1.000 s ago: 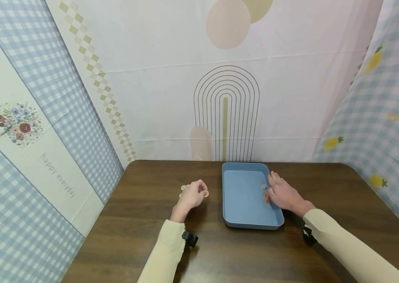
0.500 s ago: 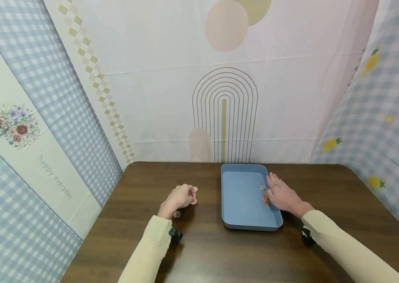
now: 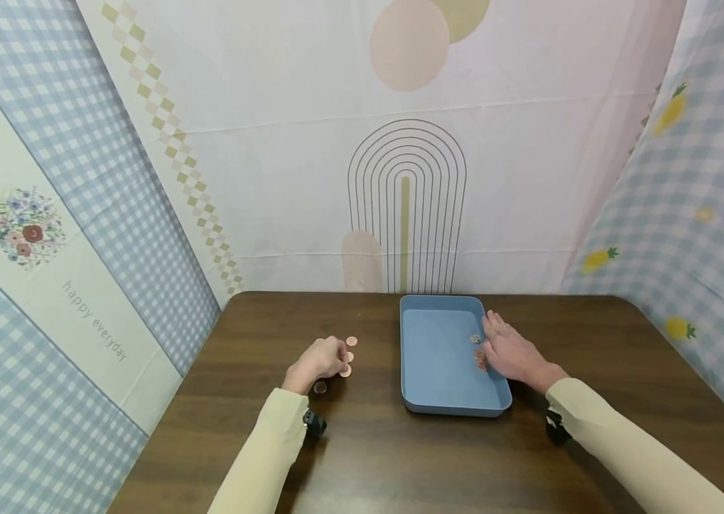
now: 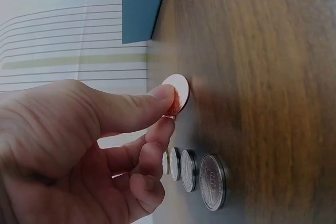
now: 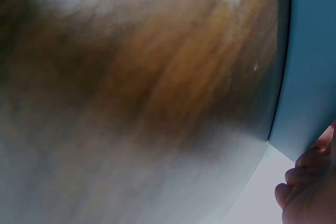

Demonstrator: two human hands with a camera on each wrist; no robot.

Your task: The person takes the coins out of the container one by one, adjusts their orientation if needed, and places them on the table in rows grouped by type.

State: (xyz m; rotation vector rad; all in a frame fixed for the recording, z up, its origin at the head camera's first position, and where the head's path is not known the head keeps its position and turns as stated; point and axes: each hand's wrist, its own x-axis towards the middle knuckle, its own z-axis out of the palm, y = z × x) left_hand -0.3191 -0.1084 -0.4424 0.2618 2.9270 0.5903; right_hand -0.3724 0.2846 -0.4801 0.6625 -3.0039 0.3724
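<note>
In the head view, my left hand (image 3: 320, 361) is low over the table left of the tray. Its thumb and a finger pinch a copper coin (image 4: 182, 92), seen on edge in the left wrist view, where several silvery coins (image 4: 212, 182) line up below the fingers. Another coin (image 3: 352, 341) lies just beyond the fingertips, and one (image 3: 320, 387) by the wrist. My right hand (image 3: 513, 355) rests on the right rim of the blue tray (image 3: 455, 411), fingers extended. Inside the tray, beside that hand, are a silvery coin (image 3: 475, 338) and copper coins (image 3: 480, 358).
The brown wooden table (image 3: 400, 464) meets a patterned cloth backdrop (image 3: 291, 200) at its far edge, close behind the tray. Checked cloths hang at the left (image 3: 111, 128) and right (image 3: 709, 250). Bare wood lies between my left hand and the tray.
My left hand has moved left and slightly nearer, away from the tray, uncovering coins by its fingertips and wrist. My right hand has kept its place on the tray rim.
</note>
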